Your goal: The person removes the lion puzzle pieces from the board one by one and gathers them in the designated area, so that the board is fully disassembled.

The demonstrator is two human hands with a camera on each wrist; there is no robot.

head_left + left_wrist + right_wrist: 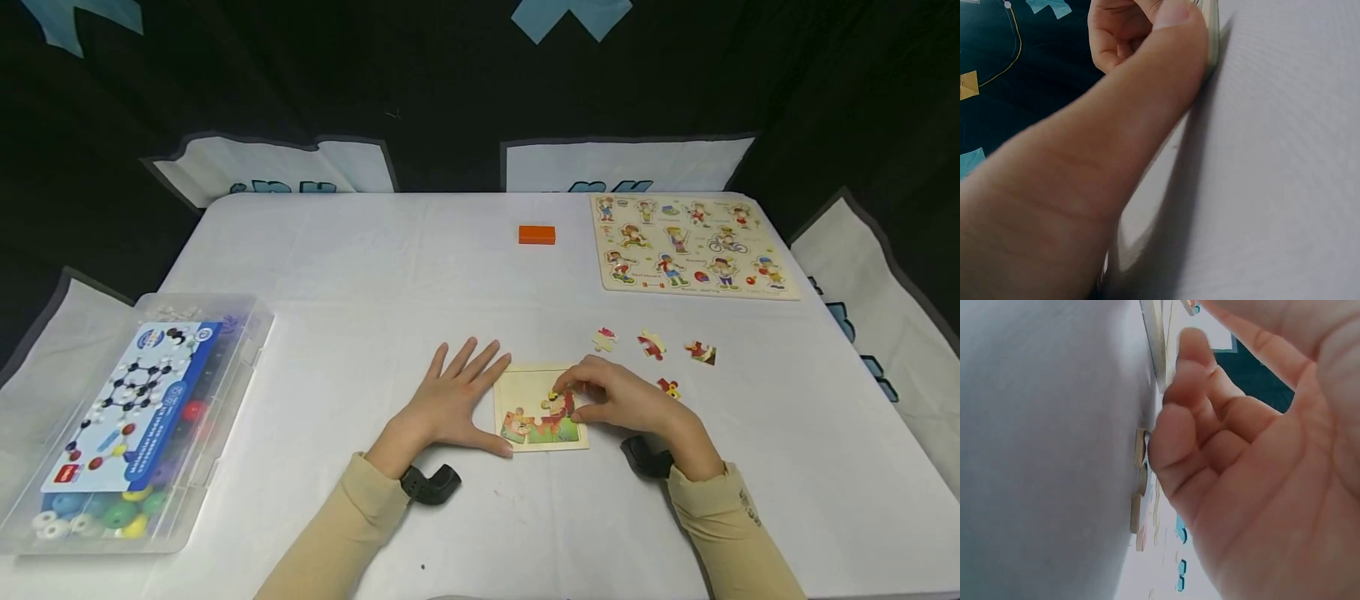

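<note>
A small wooden jigsaw puzzle board [525, 379] lies on the white table, its lower part filled with joined picture pieces. My left hand [453, 408] rests flat with spread fingers at the board's left side, the thumb along its lower left corner. Over the board's right side, my right hand [618, 396] has thumb and index finger bent about a puzzle piece [567, 403] with red and brown colours. In the right wrist view its other fingers are curled, and the piece is hidden. Several loose puzzle pieces [652, 345] lie right of and beyond the board.
At the far right lies a larger wooden board [697, 287] with pictures of children. An orange block [537, 235] sits toward the back. On the left stands a clear plastic case [247, 350] of coloured molecule-model parts. Dark curtains hang behind the table.
</note>
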